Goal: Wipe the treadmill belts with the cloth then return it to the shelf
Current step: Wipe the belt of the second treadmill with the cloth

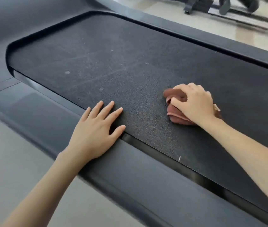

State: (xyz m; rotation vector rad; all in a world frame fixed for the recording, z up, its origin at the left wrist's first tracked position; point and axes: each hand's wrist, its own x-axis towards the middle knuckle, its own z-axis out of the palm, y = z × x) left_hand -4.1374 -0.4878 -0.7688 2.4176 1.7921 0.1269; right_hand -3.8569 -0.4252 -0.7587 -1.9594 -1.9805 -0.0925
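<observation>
The left hand (95, 133) is lying flat across the near side rail (48, 115) and the edge of the treadmill belt (113, 63), its grip released, holding nothing. Further right, the right hand (194, 102) is pressing the bunched brown cloth (177, 115) onto the belt, its grip clenched round the fabric. Pale specks (67, 72) are showing toward the belt's left end, so wiping looks under way, not finished, and the return to the shelf, which is out of view, is not yet done.

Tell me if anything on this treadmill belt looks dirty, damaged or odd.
The treadmill belt has pale spots and faint crossing scuff lines beyond the left hand. The right hand grips the brown cloth on the belt. No tear or spill shows.
</observation>
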